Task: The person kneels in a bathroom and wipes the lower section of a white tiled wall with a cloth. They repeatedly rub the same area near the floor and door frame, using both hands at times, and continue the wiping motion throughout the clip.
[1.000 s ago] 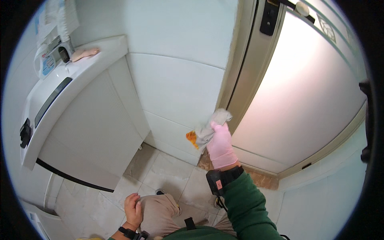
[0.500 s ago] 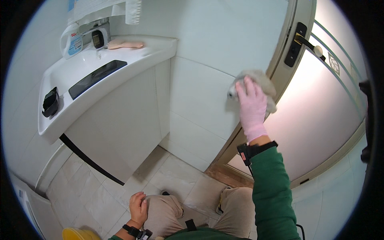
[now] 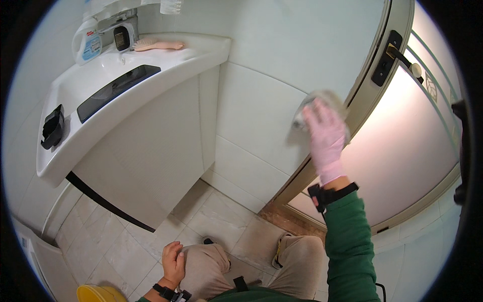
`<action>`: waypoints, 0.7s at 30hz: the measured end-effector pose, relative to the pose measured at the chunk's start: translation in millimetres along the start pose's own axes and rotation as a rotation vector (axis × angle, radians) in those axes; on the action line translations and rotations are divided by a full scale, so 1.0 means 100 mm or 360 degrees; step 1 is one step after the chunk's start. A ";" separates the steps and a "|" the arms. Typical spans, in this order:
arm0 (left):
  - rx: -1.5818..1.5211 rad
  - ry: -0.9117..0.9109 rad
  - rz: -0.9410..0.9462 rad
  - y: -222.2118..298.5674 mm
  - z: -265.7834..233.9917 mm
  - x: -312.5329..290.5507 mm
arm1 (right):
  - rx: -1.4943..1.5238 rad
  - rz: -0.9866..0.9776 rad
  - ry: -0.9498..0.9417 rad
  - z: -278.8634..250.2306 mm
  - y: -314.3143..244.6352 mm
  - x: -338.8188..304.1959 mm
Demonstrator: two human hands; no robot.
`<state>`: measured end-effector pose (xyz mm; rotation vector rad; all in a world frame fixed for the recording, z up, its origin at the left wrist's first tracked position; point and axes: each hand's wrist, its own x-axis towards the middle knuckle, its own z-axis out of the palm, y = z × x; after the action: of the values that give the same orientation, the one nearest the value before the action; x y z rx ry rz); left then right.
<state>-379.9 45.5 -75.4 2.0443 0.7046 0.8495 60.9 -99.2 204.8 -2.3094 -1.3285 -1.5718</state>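
A pink glove covers my right hand (image 3: 327, 138), whose fingers are closed over a greyish-white cloth (image 3: 329, 99). The cloth is pressed to the white wall tiles (image 3: 261, 110) beside the door frame (image 3: 354, 103), and its edges are blurred by motion. Bare and holding nothing, my left hand (image 3: 172, 261) rests against my left trouser leg (image 3: 204, 261) with its fingers loosely stretched out.
On the left, a white washbasin (image 3: 193, 53) carries a detergent bottle (image 3: 88, 43), a pink hairbrush (image 3: 158, 45), a dark flat panel (image 3: 118, 93) and a black holder (image 3: 53, 128). A door handle (image 3: 405, 60) juts out at right. A yellow bucket (image 3: 98, 293) stands at lower left.
My right hand and the cloth have shifted slightly right and down in the picture, while the view itself has moved a little. My left hand has stayed on my leg.
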 end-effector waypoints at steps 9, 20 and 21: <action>0.0077 -0.0013 -0.0028 0.05 -0.01 0.00 | 0.0081 -0.0229 -0.0119 0.41 -0.44 -0.27; 0.0088 -0.0047 -0.0037 0.05 0.00 0.02 | 0.0315 -0.0493 -0.0677 0.79 -0.72 -1.10; 0.0094 -0.0063 -0.0045 0.06 -0.01 0.03 | 0.0244 -0.0558 -0.0666 0.75 -0.65 -0.94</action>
<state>-377.5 44.9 -69.2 2.0925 0.7430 0.7784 61.6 -81.1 69.1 -2.4981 -1.9600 -1.0233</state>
